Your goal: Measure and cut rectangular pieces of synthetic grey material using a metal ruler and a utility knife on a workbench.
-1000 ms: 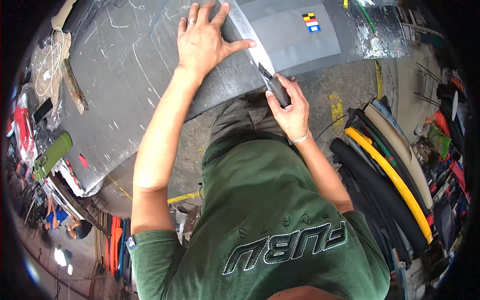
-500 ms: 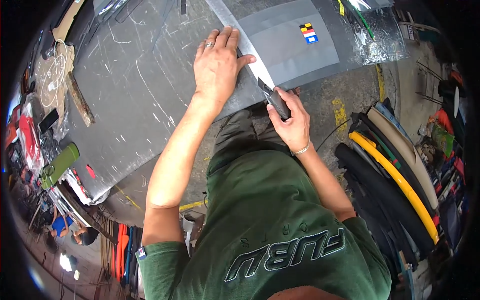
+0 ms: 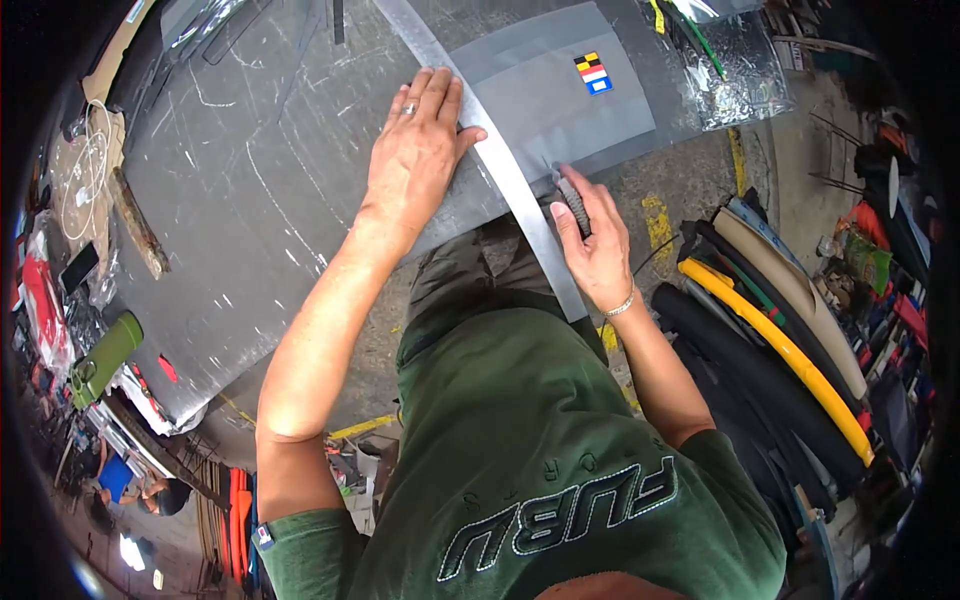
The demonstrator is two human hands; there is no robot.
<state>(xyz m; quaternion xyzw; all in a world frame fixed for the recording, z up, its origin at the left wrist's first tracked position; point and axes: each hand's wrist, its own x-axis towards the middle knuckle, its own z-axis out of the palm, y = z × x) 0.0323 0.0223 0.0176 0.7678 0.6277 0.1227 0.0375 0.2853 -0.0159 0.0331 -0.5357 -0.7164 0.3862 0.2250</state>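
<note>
A long metal straightedge (image 3: 515, 195) lies over the left side of a grey sheet (image 3: 540, 100), its near end jutting past the table edge toward my body. The sheet carries a small multicoloured patch (image 3: 593, 73). My left hand (image 3: 415, 155) rests flat beside the straightedge, fingers stretched, fingertips and thumb at its left edge. In my right hand (image 3: 597, 245) is a dark-handled utility knife (image 3: 573, 203), its tip toward the sheet's near edge. The knife is apart from the straightedge, to its right.
The scratched dark table (image 3: 240, 200) carries a piece of wood (image 3: 140, 225), a phone (image 3: 80, 267) and a green cylindrical container (image 3: 107, 358) at the left. Clear plastic (image 3: 745, 90) lies at the far right. Rolls of material, one yellow (image 3: 780, 350), lie to my right.
The straightedge has slid toward me, so its near end now sticks out beyond the table edge. My right hand and the knife have come away from it to the right.
</note>
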